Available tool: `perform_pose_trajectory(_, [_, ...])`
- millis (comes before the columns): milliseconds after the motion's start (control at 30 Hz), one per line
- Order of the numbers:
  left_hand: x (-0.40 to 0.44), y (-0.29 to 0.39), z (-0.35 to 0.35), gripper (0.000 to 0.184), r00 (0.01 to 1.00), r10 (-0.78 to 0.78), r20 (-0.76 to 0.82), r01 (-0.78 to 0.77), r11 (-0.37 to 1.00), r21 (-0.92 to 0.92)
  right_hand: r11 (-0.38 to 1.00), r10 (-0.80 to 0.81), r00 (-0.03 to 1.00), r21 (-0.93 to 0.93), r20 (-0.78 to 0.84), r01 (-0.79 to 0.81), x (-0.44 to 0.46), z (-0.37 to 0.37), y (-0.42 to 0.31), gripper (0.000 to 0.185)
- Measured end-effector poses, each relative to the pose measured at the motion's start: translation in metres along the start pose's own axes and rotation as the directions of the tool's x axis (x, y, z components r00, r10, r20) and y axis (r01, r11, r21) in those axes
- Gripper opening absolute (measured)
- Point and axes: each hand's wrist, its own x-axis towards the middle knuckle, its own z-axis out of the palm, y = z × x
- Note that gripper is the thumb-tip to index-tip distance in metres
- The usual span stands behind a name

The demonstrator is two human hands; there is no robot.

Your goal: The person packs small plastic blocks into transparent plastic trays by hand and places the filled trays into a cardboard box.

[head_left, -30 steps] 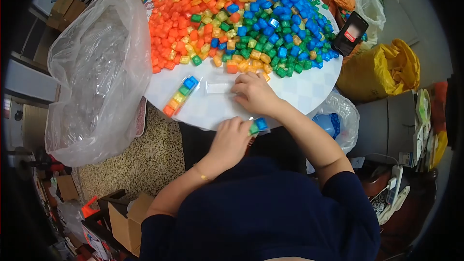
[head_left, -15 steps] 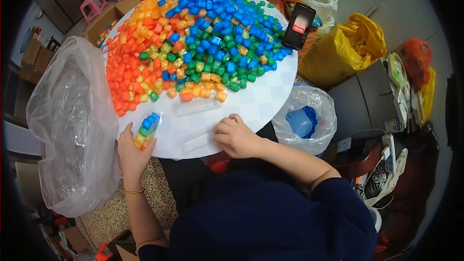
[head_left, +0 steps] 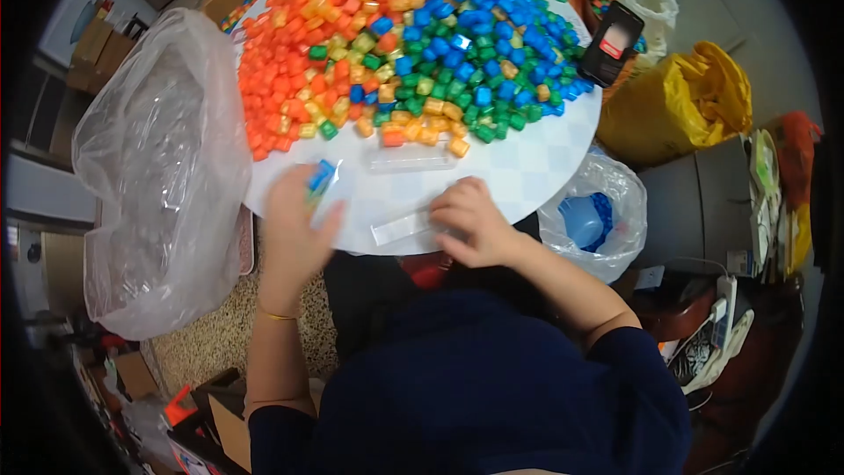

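My left hand (head_left: 299, 220), smeared by motion, is closed around a slim clear case of coloured cubes (head_left: 322, 178) near the table's left front edge. Blue cubes show at its top end; my fingers and thumb cover the rest. At the front edge, my right hand (head_left: 473, 222) has its fingers curled on the end of a clear plastic case (head_left: 404, 227) lying on the table. Another clear plastic case (head_left: 411, 159) lies just beyond, beside the heap of translucent cubes (head_left: 413, 62) in orange, yellow, green and blue.
The round white table (head_left: 545, 154) carries a phone (head_left: 610, 44) at its right edge. A large clear plastic bag (head_left: 167, 176) stands at the left. On the right are a yellow sack (head_left: 677, 105) and a lined bin (head_left: 615, 242) with blue things inside.
The view has shifted, so the table sits higher and further right. My left hand has tilted with the filled case and now covers more of it. My right hand stays at the clear case.
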Motion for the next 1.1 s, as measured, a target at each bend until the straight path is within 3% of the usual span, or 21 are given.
perform_pose_trajectory(67, [-0.01,0.018,0.026,0.031,0.963,0.225,0.147,-0.221,0.974,-0.042,0.999,0.039,0.986,-0.007,-0.162,-0.041,0.011,-0.006,0.012,0.025])
perform_pose_trajectory(167, [-0.003,0.016,0.06,0.027,0.968,0.229,0.1,-0.224,0.973,-0.057,0.976,0.083,0.967,-0.175,-0.24,-0.127,0.051,-0.016,0.034,0.019])
perform_pose_trajectory(233, [0.029,0.01,0.069,0.026,0.982,0.173,-0.069,-0.179,0.979,-0.096,0.965,0.115,0.963,-0.204,-0.244,-0.167,0.078,-0.012,0.05,0.016])
perform_pose_trajectory(267, [0.043,0.007,0.075,0.026,0.983,0.167,-0.075,-0.173,0.981,-0.091,0.948,0.143,0.958,-0.244,-0.247,-0.204,0.086,-0.009,0.052,0.013])
perform_pose_trajectory(300, [0.057,0.003,0.082,0.025,0.99,0.14,0.017,-0.14,0.99,-0.006,0.951,0.134,0.961,-0.243,-0.242,-0.193,0.089,-0.003,0.053,0.013])
perform_pose_trajectory(333, [0.063,0.001,0.086,0.024,0.989,0.107,0.106,-0.116,0.99,0.082,0.917,0.199,0.975,-0.333,-0.097,-0.22,0.092,0.002,0.055,0.011])
perform_pose_trajectory(367, [0.061,0.002,0.088,0.024,0.99,0.107,0.095,-0.116,0.989,0.088,0.875,0.272,0.961,-0.426,0.039,-0.23,0.097,0.004,0.057,0.011])
perform_pose_trajectory(433, [0.047,0.005,0.09,0.018,0.954,0.044,0.298,-0.1,0.979,0.176,0.887,0.232,0.973,-0.409,-0.007,-0.214,0.091,0.001,0.049,0.008])
perform_pose_trajectory(533, [0.024,0.0,0.102,0.019,0.974,0.159,0.161,-0.182,0.973,0.14,0.917,0.181,0.983,-0.355,-0.034,-0.181,0.095,0.004,0.058,0.01])
perform_pose_trajectory(600, [0.023,0.012,0.093,0.019,0.98,0.153,0.125,-0.171,0.973,0.152,0.971,0.022,0.998,-0.235,-0.056,-0.034,0.114,0.012,0.056,0.019])
perform_pose_trajectory(633, [0.019,0.022,0.082,0.019,0.986,0.145,0.082,-0.153,0.982,0.107,0.946,0.058,0.997,-0.32,0.045,-0.041,0.117,0.019,0.057,0.026])
perform_pose_trajectory(667, [0.012,0.031,0.074,0.02,0.99,0.134,0.04,-0.136,0.989,0.061,0.947,0.054,0.997,-0.32,0.048,-0.036,0.119,0.022,0.059,0.026])
perform_pose_trajectory(733, [-0.02,0.048,0.06,0.024,0.989,0.141,0.037,-0.143,0.988,0.055,0.88,0.134,0.977,-0.472,0.165,-0.041,0.124,0.027,0.061,0.019])
perform_pose_trajectory(867, [-0.07,0.04,0.09,0.029,0.982,0.151,0.115,-0.151,0.988,-0.013,0.858,0.178,0.968,-0.51,0.176,-0.065,0.121,0.031,0.057,0.017])
perform_pose_trajectory(933, [-0.067,0.03,0.104,0.033,0.987,0.141,0.072,-0.139,0.99,-0.03,0.904,0.158,0.981,-0.417,0.111,-0.098,0.12,0.027,0.056,0.021])
perform_pose_trajectory(967, [-0.062,0.027,0.107,0.037,0.991,0.131,0.026,-0.129,0.99,-0.05,0.925,0.164,0.986,-0.344,-0.015,-0.16,0.116,0.023,0.05,0.024])
perform_pose_trajectory(1000, [-0.057,0.024,0.11,0.037,0.991,0.129,0.025,-0.128,0.99,-0.054,0.924,0.166,0.986,-0.346,-0.012,-0.16,0.108,0.017,0.04,0.024])
perform_pose_trajectory(1067, [-0.05,0.022,0.113,0.047,0.995,0.069,-0.074,-0.08,0.984,-0.156,0.957,0.255,0.913,-0.05,-0.319,-0.285,0.087,0.006,0.006,0.029])
perform_pose_trajectory(1100, [-0.05,0.022,0.114,0.056,0.998,0.03,-0.063,-0.042,0.979,-0.201,0.948,0.286,0.904,-0.043,-0.317,-0.315,0.07,0.012,-0.001,0.03])
